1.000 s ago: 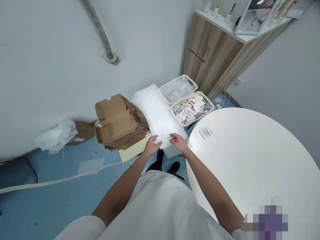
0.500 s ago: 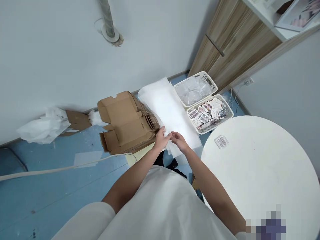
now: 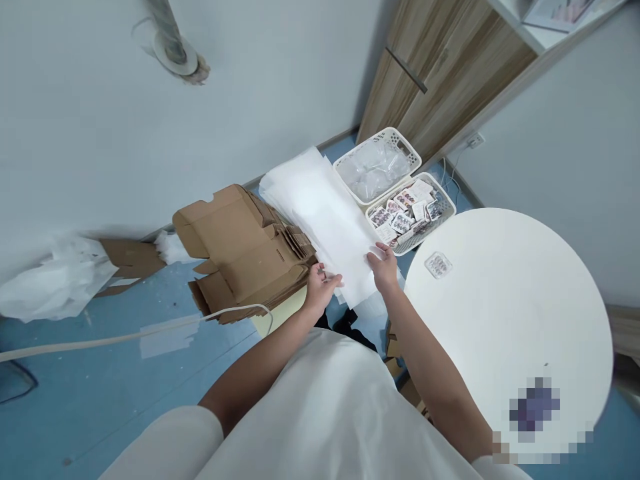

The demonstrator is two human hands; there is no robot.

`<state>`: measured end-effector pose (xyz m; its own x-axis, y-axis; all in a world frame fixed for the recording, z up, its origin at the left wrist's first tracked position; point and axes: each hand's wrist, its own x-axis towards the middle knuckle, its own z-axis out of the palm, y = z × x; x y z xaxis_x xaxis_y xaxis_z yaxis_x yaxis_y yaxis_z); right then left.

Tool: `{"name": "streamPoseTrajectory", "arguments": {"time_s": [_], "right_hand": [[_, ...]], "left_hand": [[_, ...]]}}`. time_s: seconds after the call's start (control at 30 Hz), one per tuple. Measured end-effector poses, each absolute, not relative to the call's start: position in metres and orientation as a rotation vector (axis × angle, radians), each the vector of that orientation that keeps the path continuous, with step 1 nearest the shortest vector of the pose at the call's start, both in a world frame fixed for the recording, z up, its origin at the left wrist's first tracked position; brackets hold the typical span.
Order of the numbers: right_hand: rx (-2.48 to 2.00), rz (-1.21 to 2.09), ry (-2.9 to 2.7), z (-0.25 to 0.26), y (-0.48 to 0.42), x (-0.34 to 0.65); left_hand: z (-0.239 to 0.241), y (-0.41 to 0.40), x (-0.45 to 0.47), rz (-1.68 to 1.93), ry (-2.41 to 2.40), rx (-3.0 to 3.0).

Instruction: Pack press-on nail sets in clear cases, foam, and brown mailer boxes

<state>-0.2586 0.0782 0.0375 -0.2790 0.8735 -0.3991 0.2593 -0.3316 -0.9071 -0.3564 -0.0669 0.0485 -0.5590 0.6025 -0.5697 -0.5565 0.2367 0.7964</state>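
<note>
Pale smooth wall (image 3: 280, 73) behind; bare left hand (image 3: 319, 289) and right hand (image 3: 384, 268) half-curl at a thin white rectangular sheet (image 3: 336, 233), pinch unclear.

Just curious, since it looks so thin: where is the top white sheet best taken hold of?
Probably pinch the top white sheet by its near short edge, from the person's side: it looks nearly flat, and that edge faces the body.

Nothing can be read: markings on the cards (image 3: 401, 222) are too small.
</note>
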Motion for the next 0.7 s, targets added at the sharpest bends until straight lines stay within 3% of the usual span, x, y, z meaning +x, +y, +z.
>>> {"name": "streamPoseTrajectory", "arguments": {"time_s": [0.13, 0.37, 0.5, 0.7], "right_hand": [[-1.379, 1.501, -1.564, 0.067, 0.086, -0.233], [-1.454, 1.068, -1.725, 0.115, 0.06, -0.149], [-1.593, 0.895, -1.629, 0.115, 0.036, -0.085], [-1.763, 0.944, -1.383, 0.096, -0.014, 0.021]], "left_hand": [[0.042, -0.064, -0.345, 1.316, 1.588, 0.044], [0.044, -0.025, -0.303, 1.327, 1.518, 0.189], [0.043, -0.011, -0.267, 1.242, 1.53, 0.487], [0.051, 0.007, -0.2, 1.155, 1.6, 0.937]]}}
